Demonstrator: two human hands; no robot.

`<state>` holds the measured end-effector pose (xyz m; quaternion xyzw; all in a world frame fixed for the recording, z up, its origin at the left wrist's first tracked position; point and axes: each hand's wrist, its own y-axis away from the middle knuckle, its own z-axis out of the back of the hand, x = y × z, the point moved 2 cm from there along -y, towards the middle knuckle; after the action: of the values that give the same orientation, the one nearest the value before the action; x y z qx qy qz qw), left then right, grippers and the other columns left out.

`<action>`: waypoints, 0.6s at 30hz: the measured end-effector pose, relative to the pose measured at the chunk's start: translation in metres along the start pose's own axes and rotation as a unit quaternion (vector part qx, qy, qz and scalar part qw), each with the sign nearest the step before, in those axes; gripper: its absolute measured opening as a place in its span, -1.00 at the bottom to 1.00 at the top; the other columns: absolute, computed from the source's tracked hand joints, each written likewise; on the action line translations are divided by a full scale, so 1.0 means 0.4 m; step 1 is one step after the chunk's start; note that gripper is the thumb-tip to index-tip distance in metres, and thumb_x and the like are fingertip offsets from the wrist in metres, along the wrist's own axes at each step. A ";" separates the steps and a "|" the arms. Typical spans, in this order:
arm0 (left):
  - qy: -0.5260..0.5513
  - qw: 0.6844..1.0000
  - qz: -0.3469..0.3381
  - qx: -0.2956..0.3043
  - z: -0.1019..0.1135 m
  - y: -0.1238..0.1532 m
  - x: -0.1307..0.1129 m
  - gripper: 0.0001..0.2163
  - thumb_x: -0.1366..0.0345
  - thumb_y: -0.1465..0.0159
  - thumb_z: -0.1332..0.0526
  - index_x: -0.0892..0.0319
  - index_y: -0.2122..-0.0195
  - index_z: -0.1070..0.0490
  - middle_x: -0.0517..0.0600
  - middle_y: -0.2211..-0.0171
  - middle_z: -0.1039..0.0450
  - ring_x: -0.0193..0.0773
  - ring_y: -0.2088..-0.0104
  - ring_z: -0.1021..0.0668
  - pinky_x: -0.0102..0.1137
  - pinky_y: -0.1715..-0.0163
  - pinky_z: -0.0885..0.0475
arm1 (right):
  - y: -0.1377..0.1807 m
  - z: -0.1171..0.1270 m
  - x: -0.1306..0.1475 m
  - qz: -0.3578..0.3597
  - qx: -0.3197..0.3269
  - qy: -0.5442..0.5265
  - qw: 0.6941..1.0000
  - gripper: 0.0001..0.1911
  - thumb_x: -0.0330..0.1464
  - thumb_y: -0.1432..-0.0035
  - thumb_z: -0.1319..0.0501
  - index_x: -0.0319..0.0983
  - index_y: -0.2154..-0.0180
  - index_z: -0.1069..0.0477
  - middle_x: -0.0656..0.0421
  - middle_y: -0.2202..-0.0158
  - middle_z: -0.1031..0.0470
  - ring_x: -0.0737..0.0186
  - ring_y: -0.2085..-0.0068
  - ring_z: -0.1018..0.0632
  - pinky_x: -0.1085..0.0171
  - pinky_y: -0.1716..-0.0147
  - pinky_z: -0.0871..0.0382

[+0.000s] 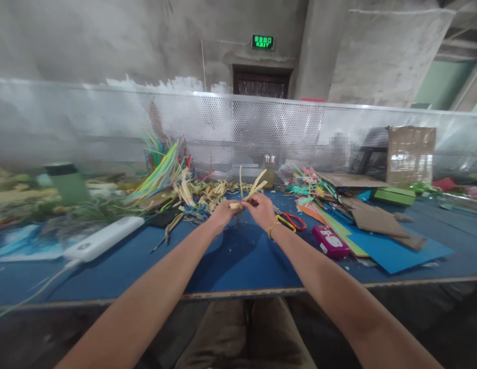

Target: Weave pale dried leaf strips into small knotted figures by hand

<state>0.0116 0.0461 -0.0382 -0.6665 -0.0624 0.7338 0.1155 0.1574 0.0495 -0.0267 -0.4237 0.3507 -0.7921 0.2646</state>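
Note:
Over the middle of the blue table, my left hand [224, 214] and my right hand [260, 209] meet with fingers pinched. Both grip a small bundle of pale yellow strips [257, 183], which look like dried plant husk. The strips' free ends fan upward and to the right. A gold bracelet [273, 229] circles my right wrist. Just behind the hands lies a heap of similar dry strips [211, 192]. Red and yellow handled scissors [294, 222] rest to the right of my right hand.
On the left are a white power strip [103, 239] with a cord, a green bottle [68, 183] and coloured straw-like strands [163, 164]. To the right lie a purple box [330, 241], blue card [392, 251] and cardboard pieces [380, 220]. A perforated metal screen [254, 133] stands behind.

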 end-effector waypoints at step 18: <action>0.103 0.994 -0.002 -0.040 0.007 -0.026 0.018 -0.86 0.31 0.11 -0.33 0.26 0.60 -0.41 -0.14 0.70 -0.23 -0.49 0.68 -0.19 -0.48 0.67 0.03 | 0.000 -0.001 0.042 0.105 0.075 0.218 0.967 -0.71 -0.24 -0.24 -0.10 -0.16 0.32 -0.57 0.12 0.38 -0.51 0.26 0.31 -0.46 0.30 0.30 -0.21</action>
<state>0.0090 0.0582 -0.0423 -0.7423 -0.0805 0.6583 0.0958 0.1485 0.0377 -0.0186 -0.1804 0.3817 -0.8575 0.2941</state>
